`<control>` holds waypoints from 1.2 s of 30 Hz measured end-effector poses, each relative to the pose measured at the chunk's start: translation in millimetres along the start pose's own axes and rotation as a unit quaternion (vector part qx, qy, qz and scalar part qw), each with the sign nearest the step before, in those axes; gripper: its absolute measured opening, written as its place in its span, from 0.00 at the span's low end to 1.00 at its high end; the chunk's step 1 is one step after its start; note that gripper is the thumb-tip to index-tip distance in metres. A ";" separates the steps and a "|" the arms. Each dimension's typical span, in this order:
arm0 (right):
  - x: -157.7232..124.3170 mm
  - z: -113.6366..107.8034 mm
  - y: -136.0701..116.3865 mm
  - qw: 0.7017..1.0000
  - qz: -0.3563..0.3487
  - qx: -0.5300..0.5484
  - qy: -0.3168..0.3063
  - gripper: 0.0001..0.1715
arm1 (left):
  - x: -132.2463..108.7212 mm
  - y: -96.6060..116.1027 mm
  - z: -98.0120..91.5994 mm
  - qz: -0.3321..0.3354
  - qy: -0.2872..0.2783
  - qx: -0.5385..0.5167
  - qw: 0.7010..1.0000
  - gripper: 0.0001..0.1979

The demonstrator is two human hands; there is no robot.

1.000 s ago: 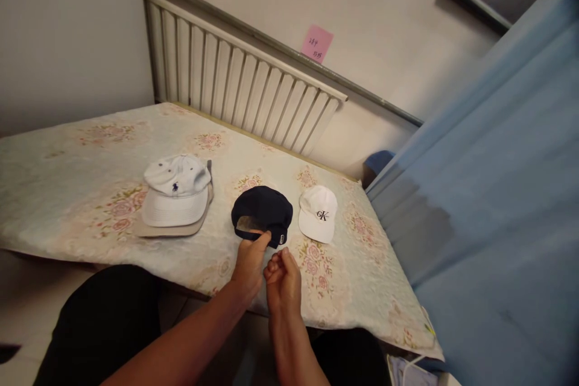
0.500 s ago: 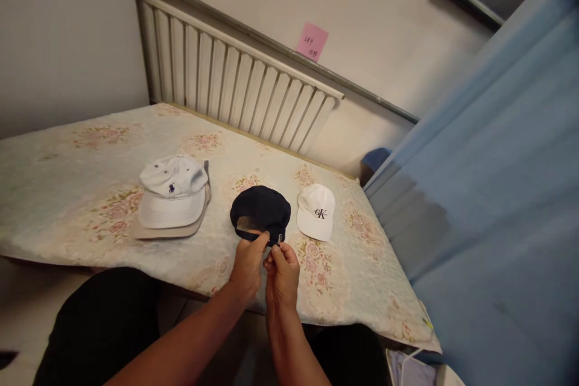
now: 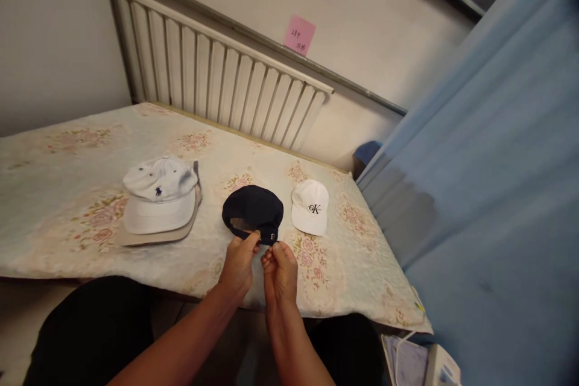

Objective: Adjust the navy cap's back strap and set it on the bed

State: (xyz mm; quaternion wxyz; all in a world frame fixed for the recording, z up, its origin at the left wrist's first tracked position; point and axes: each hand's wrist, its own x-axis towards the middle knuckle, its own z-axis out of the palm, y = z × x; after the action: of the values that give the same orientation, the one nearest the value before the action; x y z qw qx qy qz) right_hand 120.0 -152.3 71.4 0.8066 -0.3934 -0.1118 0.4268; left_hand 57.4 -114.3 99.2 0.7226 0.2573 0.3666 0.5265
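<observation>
A dark navy baseball cap point(image 3: 256, 208) lies on the floral bedspread with its back strap and rear opening toward me. My left hand point(image 3: 239, 262) pinches the strap just left of a small metal buckle. Close by on the right, my right hand point(image 3: 280, 268) has its thumb and fingertips closed on the strap's end, below the buckle. To the right of the navy cap sits a white cap point(image 3: 310, 208) with black letters. On the left, a white cap point(image 3: 160, 214) with a small dark emblem rests on top of a beige cap point(image 3: 158, 237).
The floral bedspread point(image 3: 167, 289) covers the surface before me. A white radiator point(image 3: 217, 72) runs along the wall behind it, under a pink note point(image 3: 299, 35). Blue curtains point(image 3: 488, 193) hang on the right. At the lower right stands a white boxy object point(image 3: 441, 368).
My hands have moved slightly apart at the strap, and the buckle shows more plainly between them. The view has shifted a little to the right. The other caps stay where they were.
</observation>
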 end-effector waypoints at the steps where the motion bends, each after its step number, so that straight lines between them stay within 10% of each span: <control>1: 0.4 0.2 0.0 1.000 0.001 0.008 0.002 0.13 | 0.6 -1.1 -0.8 -0.003 -0.006 0.001 1.000 0.13; 36: 5.9 6.2 -3.2 0.971 0.186 0.115 -0.092 0.11 | 1.8 7.1 -13.6 -0.058 -0.114 -0.033 0.991 0.13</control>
State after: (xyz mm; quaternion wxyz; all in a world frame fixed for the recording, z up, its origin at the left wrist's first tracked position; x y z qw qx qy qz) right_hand 122.4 -145.4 77.0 0.7390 -0.2705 -0.0604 0.6141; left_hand 42.8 -110.5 96.0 0.7971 0.2701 0.2784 0.4627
